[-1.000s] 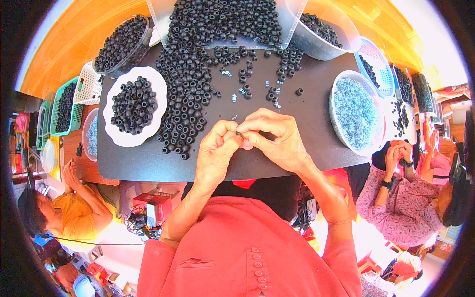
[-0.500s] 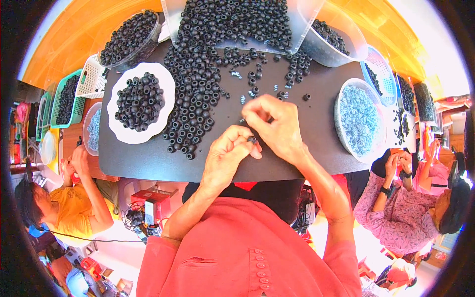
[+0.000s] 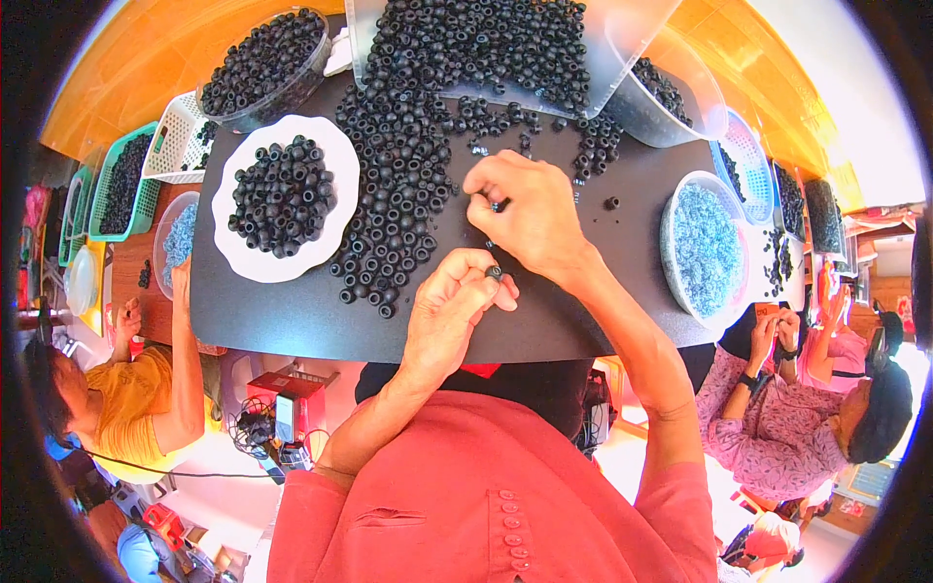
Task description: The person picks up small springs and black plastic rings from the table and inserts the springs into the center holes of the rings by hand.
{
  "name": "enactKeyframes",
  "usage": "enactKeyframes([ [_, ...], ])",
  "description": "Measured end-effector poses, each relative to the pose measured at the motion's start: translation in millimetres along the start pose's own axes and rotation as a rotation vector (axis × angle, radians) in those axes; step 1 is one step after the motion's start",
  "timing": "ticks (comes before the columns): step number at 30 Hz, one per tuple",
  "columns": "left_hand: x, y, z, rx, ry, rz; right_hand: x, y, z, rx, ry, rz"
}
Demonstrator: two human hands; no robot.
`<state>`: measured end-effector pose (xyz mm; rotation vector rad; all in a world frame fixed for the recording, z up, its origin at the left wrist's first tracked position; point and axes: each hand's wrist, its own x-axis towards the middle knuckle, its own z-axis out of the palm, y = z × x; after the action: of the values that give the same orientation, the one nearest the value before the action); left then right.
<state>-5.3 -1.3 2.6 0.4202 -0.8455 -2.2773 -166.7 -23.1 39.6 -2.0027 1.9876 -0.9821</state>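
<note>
My left hand (image 3: 449,309) pinches a small black ring-like piece (image 3: 494,273) between thumb and forefinger, its hole showing. Just beyond it, my right hand (image 3: 533,212) is curled above the dark tabletop (image 3: 622,262); another black piece (image 3: 501,205) shows inside its bent fingers. What its fingertips touch is hidden. To the left of the hands spreads a pile of loose black hollow pieces (image 3: 389,204). Beside that pile, a white scalloped plate (image 3: 229,209) carries a heap of the same pieces. Small clear pieces (image 3: 478,151) lie partly hidden behind my right hand.
At the far side a clear bin (image 3: 632,58) spills black pieces onto the table. A round tub (image 3: 673,282) of pale blue translucent bits stands at right, and clear bowls (image 3: 321,73) of black pieces sit at the back corners. Co-workers sit left (image 3: 146,413) and right (image 3: 777,418).
My right hand has moved up and away from my left, which keeps its pinch on the black piece. The view has shifted slightly. The left co-worker's hand now reaches a tub of blue bits.
</note>
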Motion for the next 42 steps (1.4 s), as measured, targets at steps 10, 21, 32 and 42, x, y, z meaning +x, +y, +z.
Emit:
enactKeyframes([
  [10,-0.1,-1.9,1.6,0.107,0.098,-0.008,-68.6,-17.7,-29.1,1.004,-0.093,0.323],
  [21,-1.4,-4.4,9.5,0.352,0.103,0.028,-86.8,-8.6,-26.8,1.118,-0.032,0.371],
  [32,-2.1,-4.0,13.0,0.393,0.104,0.050,-89.4,-21.1,-24.1,0.939,0.054,0.335],
  [42,0.4,-1.2,6.0,0.083,0.092,-0.008,-90.7,-13.2,-8.0,0.680,0.207,0.032],
])
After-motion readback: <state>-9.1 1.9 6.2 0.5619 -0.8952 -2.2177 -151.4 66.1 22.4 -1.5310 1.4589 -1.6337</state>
